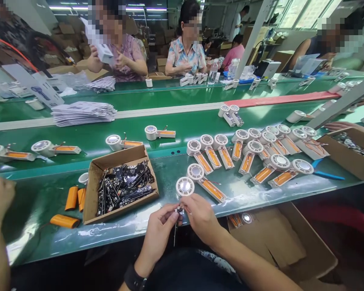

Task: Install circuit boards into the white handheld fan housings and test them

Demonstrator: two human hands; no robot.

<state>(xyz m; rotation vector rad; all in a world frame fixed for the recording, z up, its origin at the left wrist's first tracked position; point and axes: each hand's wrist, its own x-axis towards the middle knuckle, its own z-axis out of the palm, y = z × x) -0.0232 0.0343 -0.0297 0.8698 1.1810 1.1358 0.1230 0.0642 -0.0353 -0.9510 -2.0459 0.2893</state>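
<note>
A small dark part is pinched between the fingertips of the left hand and the right hand, at the near edge of the green table.

No wording can be read anywhere in view. Print shows on the stack of leaflets lying on the bench, on the white carton propped at the far left, and on the white box held up by a co-worker across the bench, but all of it is too small or blurred to make out. Any markings on the black circuit boards in the cardboard tray are also illegible.
</note>
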